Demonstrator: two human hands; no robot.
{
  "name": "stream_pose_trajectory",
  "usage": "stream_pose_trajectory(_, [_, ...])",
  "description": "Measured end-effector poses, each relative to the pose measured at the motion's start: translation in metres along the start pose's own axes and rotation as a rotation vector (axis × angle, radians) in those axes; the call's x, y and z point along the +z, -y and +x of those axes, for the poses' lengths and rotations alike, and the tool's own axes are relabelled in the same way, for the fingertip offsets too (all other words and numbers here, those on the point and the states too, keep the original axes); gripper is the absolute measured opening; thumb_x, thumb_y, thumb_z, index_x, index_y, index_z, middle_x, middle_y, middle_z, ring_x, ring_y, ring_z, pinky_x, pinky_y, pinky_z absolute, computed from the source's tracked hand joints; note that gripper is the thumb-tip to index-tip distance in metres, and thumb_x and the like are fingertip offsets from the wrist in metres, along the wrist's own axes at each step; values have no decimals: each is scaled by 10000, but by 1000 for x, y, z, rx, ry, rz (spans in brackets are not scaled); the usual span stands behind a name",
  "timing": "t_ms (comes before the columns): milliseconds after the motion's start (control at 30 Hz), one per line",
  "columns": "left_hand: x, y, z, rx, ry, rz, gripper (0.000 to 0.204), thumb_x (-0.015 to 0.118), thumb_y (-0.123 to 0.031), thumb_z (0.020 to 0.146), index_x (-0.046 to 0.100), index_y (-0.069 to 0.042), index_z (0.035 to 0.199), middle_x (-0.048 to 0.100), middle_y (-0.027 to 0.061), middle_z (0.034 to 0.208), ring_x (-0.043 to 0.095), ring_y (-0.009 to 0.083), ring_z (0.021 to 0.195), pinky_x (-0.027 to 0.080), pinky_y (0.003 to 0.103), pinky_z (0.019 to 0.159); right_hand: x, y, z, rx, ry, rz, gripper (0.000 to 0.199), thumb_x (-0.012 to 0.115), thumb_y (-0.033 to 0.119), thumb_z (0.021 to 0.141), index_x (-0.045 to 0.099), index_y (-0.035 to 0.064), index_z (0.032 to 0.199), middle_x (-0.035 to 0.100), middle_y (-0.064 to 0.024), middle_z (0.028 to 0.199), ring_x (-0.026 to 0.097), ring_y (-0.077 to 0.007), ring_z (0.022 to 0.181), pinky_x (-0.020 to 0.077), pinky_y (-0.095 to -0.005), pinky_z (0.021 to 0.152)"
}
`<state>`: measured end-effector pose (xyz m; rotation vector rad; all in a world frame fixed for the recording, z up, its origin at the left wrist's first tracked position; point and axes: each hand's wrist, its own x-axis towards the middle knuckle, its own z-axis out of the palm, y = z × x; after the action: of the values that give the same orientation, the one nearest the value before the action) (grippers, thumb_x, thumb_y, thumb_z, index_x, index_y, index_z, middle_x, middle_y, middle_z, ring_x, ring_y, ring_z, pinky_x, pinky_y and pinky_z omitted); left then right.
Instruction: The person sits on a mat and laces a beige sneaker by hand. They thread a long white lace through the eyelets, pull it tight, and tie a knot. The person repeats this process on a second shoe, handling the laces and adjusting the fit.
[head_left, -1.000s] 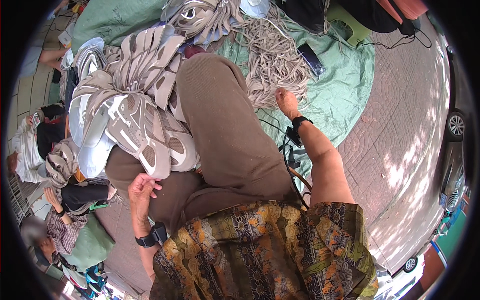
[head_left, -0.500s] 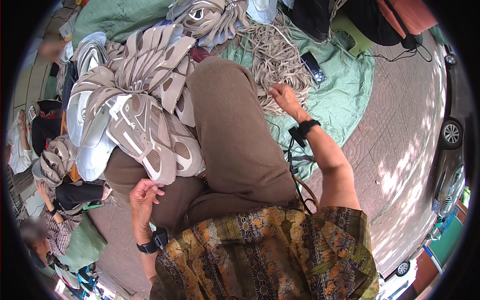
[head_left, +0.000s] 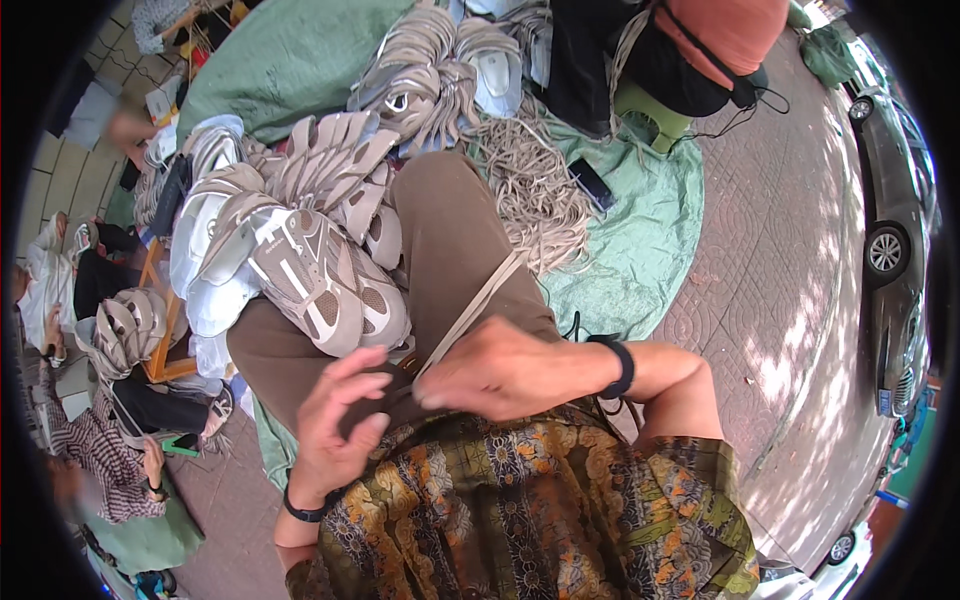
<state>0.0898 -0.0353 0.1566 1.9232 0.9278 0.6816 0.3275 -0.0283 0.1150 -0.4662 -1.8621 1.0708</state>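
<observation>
My right hand (head_left: 510,370) is over my lap, pinched on one beige shoelace (head_left: 482,298). The lace runs taut up across my brown trouser leg (head_left: 450,240) toward a heap of similar laces (head_left: 535,190) on a green tarp (head_left: 640,250). My left hand (head_left: 335,420) is just left of the right one, fingers spread and curled beside the lace's near end; it grips nothing that I can see. A pile of beige and white sneakers (head_left: 300,250) leans against my left thigh.
A dark phone (head_left: 592,183) lies on the tarp beside the lace heap, with a green stool (head_left: 650,115) and another person's dark clothing behind it. More sneakers (head_left: 440,60) lie farther back. Seated people (head_left: 100,440) are at the left, parked cars (head_left: 890,240) at the right.
My right hand has come back from the lace heap to my lap, drawing one lace with it. My left hand has risen from my knee to meet it.
</observation>
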Motion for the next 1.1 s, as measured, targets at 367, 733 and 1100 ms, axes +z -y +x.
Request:
stream_pose_trajectory(367, [15,-25,-11,-18,347,-46,377,636,-61,769,533,-8,1127,650,123,896,653,232,802,513,320,756,15,40,-3,193,371,255,205,563,165,914,602,6,790,474,-25,575,407,-89,533,363,-269,506])
stream_pose_trajectory(733, [-44,25,-92,-308,-95,-28,75,571,-46,846,635,-12,865,638,23,713,567,74,625,463,227,590,-71,100,9,419,-168,413,244,598,210,917,631,0,796,562,-17,618,503,-63,507,393,-202,465])
stream_pose_trajectory(1100, [-143,55,-194,-417,-542,-2,220,535,-224,951,624,-35,880,469,-34,618,416,53,545,350,207,533,-185,61,-6,114,-582,268,221,481,183,976,573,11,872,380,59,577,357,-63,532,369,-235,555])
